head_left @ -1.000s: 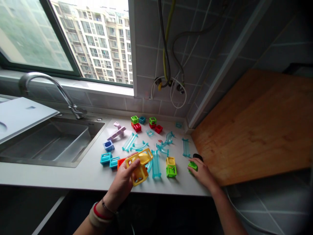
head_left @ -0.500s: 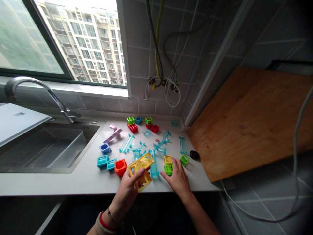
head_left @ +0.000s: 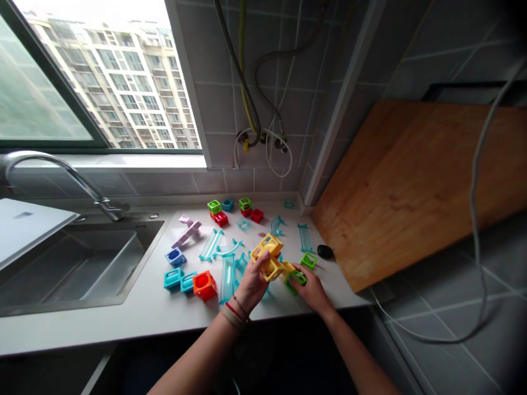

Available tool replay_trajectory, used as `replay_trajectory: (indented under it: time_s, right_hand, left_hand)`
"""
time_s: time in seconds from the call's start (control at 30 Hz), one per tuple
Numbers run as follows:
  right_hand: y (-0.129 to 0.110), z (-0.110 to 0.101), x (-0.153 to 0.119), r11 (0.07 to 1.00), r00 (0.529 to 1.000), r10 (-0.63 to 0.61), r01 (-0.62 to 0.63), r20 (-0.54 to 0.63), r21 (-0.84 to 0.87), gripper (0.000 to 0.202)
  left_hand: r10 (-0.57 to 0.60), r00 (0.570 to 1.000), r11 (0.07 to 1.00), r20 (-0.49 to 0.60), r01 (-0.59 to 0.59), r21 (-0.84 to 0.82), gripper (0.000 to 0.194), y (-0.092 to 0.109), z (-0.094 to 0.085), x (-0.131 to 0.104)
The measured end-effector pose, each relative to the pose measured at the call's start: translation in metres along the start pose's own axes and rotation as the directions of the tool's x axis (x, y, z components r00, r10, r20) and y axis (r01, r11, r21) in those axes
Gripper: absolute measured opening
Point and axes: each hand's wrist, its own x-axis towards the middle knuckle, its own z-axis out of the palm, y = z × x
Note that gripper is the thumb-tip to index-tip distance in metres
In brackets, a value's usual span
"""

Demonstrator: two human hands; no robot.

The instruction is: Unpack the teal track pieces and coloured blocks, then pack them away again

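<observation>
My left hand [head_left: 252, 285] grips a yellow frame-like block piece [head_left: 268, 255], lifted just above the white countertop [head_left: 135, 312]. My right hand [head_left: 309, 291] holds a stacked yellow and green cube [head_left: 295, 276] right against that yellow piece. A loose green cube [head_left: 308, 260] lies just right of both hands. Clear turquoise track pieces [head_left: 227, 270] lie under and left of my left hand.
An orange cube [head_left: 205, 285], two cyan cubes [head_left: 179, 280] and a blue cube [head_left: 174, 256] sit left of the hands. Green, red and blue cubes [head_left: 235, 210] line the back wall. A sink [head_left: 61, 269] with tap is at left; a wooden board [head_left: 415, 181] leans at right, a black object [head_left: 325, 252] beside it.
My left hand carried the yellow piece rightward to the middle. My right hand let go of the loose green cube, took up the yellow-green stack and met the left hand.
</observation>
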Motion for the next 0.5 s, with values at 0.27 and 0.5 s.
replay_trajectory:
  time_s: [0.27, 0.5]
  right_hand:
    - [-0.026, -0.048, -0.018, 0.992, 0.984, -0.128, 0.126, 0.12, 0.024, 0.054]
    - [-0.054, -0.083, -0.013, 0.925, 0.931, -0.358, 0.364, 0.072, -0.109, 0.058]
  left_hand:
    - [-0.008, 1.0, 0.998, -0.002, 0.008, 0.059, 0.049, -0.009, 0.004, 0.041]
    - [0.006, 0.998, 0.986, 0.064, -0.016, 0.166, 0.052, 0.007, 0.009, 0.008]
